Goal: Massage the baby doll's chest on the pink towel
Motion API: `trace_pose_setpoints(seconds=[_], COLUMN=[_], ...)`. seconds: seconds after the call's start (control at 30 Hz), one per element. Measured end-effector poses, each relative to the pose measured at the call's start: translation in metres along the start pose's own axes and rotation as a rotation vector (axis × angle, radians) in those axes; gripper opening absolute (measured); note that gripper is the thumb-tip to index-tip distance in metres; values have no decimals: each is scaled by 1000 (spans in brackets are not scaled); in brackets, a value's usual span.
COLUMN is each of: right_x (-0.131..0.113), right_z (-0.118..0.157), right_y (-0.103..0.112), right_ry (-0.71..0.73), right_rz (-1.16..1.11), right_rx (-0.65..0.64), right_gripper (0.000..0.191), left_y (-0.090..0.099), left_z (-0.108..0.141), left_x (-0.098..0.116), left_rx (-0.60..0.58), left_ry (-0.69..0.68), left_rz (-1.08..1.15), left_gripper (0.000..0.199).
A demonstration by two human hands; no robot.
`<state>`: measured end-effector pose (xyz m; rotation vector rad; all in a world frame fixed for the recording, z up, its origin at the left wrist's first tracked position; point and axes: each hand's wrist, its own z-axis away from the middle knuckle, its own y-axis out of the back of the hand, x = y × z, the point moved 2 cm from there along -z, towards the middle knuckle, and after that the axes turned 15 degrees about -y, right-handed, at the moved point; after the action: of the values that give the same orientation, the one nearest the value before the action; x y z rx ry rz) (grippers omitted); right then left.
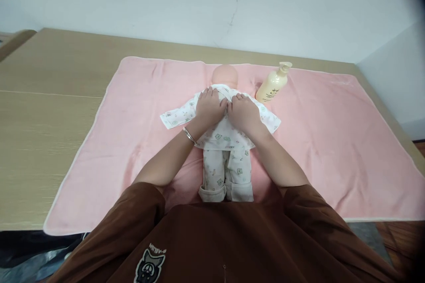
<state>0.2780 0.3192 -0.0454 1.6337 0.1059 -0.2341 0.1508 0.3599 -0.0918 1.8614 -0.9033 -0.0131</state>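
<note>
A baby doll (225,76) in a white patterned top (226,137) and matching trousers (214,170) with turned-up cuffs lies stretched out, head away from me. Its head is smooth and bald, and no face shows. My left hand (210,107) lies flat on the upper left of the doll's body, fingers pointing toward the head. On the upper right rests my right hand (244,112), also flat, its thumb near the left one. Both hold nothing and cover part of the top. The doll's sleeves spread out to either side.
Under the doll a pink blanket (119,141) with a white edge covers much of the wooden table (49,119). A cream pump bottle (274,83) leans on the blanket right of the doll's head. A white wall (166,4) rises behind the table.
</note>
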Motion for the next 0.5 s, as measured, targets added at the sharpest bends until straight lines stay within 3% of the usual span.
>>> trace_pose_setpoints(seconds=[0.23, 0.5], right_x=[26, 5], right_z=[-38, -7], right_y=[-18, -3], right_ry=[42, 61], right_rz=[-126, 56], right_rx=[-39, 56], right_gripper=[55, 41], left_y=[1, -2], left_z=[14, -3], left_x=[33, -10], left_rx=[87, 34], left_ry=[-22, 6], left_rz=[-5, 63], left_gripper=[42, 34])
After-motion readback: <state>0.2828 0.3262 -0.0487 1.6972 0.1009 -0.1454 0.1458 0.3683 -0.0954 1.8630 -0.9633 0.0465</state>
